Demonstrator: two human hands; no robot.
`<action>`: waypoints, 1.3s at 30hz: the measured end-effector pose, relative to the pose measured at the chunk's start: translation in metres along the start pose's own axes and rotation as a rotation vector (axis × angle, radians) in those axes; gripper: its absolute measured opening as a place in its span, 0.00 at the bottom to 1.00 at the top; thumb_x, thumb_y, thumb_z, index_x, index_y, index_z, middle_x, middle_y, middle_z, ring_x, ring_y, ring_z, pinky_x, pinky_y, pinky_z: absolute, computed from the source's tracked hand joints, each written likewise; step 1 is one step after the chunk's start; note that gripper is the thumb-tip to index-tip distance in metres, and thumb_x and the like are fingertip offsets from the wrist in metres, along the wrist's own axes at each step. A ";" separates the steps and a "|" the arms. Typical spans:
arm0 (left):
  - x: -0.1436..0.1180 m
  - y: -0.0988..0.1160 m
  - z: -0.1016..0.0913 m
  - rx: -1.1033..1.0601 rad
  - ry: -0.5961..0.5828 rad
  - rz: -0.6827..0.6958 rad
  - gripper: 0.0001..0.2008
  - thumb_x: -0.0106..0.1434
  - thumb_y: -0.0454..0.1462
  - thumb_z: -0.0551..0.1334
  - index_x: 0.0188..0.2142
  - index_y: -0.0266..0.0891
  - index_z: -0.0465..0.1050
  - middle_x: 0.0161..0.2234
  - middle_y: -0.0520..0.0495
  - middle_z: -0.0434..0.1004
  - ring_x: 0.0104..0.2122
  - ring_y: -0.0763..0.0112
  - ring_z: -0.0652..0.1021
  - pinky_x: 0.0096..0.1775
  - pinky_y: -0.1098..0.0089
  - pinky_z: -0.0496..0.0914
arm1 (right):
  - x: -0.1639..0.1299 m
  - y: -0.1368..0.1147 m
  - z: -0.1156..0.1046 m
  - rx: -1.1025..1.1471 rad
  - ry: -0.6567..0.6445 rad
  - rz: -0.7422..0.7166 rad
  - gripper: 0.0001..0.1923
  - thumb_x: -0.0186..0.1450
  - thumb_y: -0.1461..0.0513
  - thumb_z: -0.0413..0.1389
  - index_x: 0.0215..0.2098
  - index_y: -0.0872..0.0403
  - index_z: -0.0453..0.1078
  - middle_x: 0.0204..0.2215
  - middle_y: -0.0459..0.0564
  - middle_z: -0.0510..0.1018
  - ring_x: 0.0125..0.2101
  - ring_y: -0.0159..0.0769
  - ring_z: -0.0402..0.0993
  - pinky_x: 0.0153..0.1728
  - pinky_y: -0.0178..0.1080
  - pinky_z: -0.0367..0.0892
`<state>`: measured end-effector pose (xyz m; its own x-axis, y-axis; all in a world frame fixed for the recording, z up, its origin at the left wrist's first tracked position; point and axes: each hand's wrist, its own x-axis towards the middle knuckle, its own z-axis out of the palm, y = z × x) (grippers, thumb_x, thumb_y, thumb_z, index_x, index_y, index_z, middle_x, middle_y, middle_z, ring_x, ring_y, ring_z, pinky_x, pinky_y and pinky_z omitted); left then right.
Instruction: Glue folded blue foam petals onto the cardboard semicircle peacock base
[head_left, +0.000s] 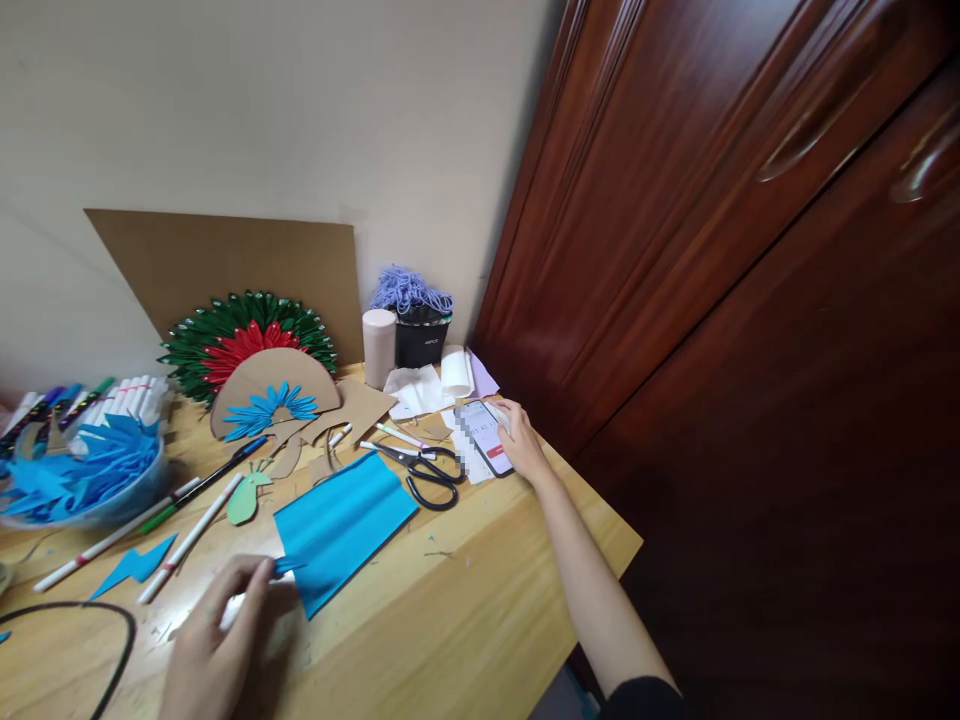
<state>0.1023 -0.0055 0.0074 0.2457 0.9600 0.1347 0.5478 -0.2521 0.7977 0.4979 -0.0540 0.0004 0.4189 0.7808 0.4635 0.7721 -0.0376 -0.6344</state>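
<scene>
My left hand [221, 620] is closed in a pinch on a small folded blue strip [287, 566]. The strip's tip overlaps the left edge of a flat sheet of blue felt-like material [346, 525] on the table. At the table's right side, my right hand [519, 440] holds a smartphone [484, 436] by its right edge, its screen lit. Black-handled scissors [431, 475] lie between the blue sheet and the phone, closed or nearly so. A cardboard half-disc [247, 385] with blue folded petals [274, 408] stands farther back.
A bowl of blue strips [86, 490] and white markers [191, 540] are on the left. Behind are a green and red petal fan [251, 340], a cardboard sheet [255, 255], a pink cylinder [379, 345] and a black container [421, 337]. A wooden cabinet [712, 250] borders the right.
</scene>
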 end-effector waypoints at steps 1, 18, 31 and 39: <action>0.002 0.007 0.010 -0.032 -0.078 0.023 0.18 0.55 0.53 0.53 0.28 0.42 0.68 0.26 0.50 0.75 0.30 0.64 0.74 0.33 0.70 0.68 | 0.000 0.008 0.000 -0.023 -0.024 -0.005 0.21 0.59 0.70 0.44 0.51 0.53 0.55 0.49 0.54 0.67 0.53 0.41 0.57 0.54 0.50 0.53; 0.013 0.012 0.037 -0.233 -0.121 -0.102 0.20 0.54 0.54 0.55 0.23 0.39 0.65 0.21 0.51 0.66 0.25 0.68 0.67 0.28 0.72 0.63 | 0.002 0.009 0.025 -0.244 -0.170 -0.031 0.15 0.64 0.61 0.44 0.49 0.51 0.59 0.47 0.51 0.69 0.53 0.40 0.57 0.58 0.53 0.40; 0.012 0.011 0.038 -0.313 -0.094 -0.101 0.19 0.54 0.52 0.56 0.22 0.39 0.65 0.20 0.53 0.64 0.24 0.69 0.68 0.28 0.73 0.61 | 0.000 0.021 0.016 -0.238 0.036 0.050 0.15 0.64 0.60 0.43 0.47 0.54 0.60 0.46 0.55 0.70 0.50 0.44 0.61 0.55 0.55 0.48; 0.010 0.009 0.038 -0.396 0.040 -0.110 0.16 0.56 0.49 0.56 0.26 0.38 0.68 0.24 0.50 0.68 0.27 0.68 0.70 0.30 0.72 0.63 | -0.013 -0.025 0.028 0.113 0.222 0.038 0.11 0.62 0.58 0.48 0.40 0.54 0.66 0.37 0.54 0.73 0.38 0.40 0.69 0.43 0.44 0.65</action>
<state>0.1400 -0.0024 -0.0067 0.1677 0.9844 0.0527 0.2169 -0.0890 0.9721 0.4603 -0.0458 -0.0067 0.5510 0.6240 0.5542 0.7003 0.0154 -0.7136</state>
